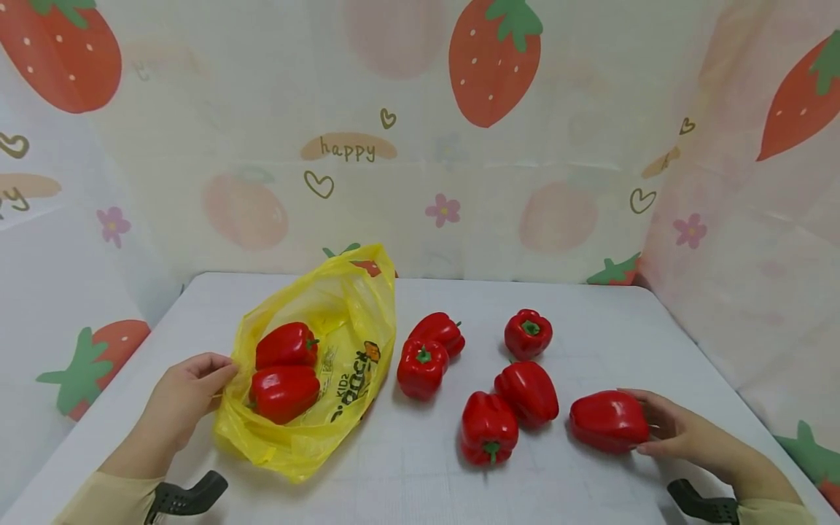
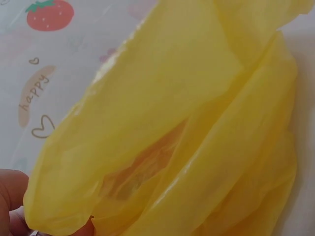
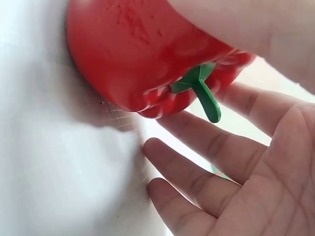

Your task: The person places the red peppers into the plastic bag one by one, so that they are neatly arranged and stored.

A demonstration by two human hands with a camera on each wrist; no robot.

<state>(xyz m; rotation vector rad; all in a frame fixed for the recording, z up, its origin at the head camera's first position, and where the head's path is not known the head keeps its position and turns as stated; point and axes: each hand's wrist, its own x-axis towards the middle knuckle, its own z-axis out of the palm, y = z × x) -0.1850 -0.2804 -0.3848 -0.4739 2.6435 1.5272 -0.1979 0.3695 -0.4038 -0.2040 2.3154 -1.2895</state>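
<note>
On the left, my left hand (image 1: 190,394) pinches the edge of a yellow plastic bag (image 1: 275,448), its mouth spread wide. Two red bell peppers lie inside, an upper pepper (image 1: 284,345) and a lower pepper (image 1: 285,394). Close up in the left wrist view, the thin bag (image 2: 162,93) fills most of the picture. At the right, my right hand (image 1: 676,430) holds a red bell pepper (image 1: 609,421) lying on its side, by its stem end. Thumb and fingers are on either side of it in the right wrist view, with the green stem (image 3: 205,96) toward the palm.
Between the bag and my right hand, several more red peppers sit on the white table (image 1: 407,467): a touching pair (image 1: 423,368), a front pair (image 1: 488,429), and a single pepper (image 1: 528,334) farther back. A strawberry-print cloth (image 1: 407,219) hangs behind the table and at both sides.
</note>
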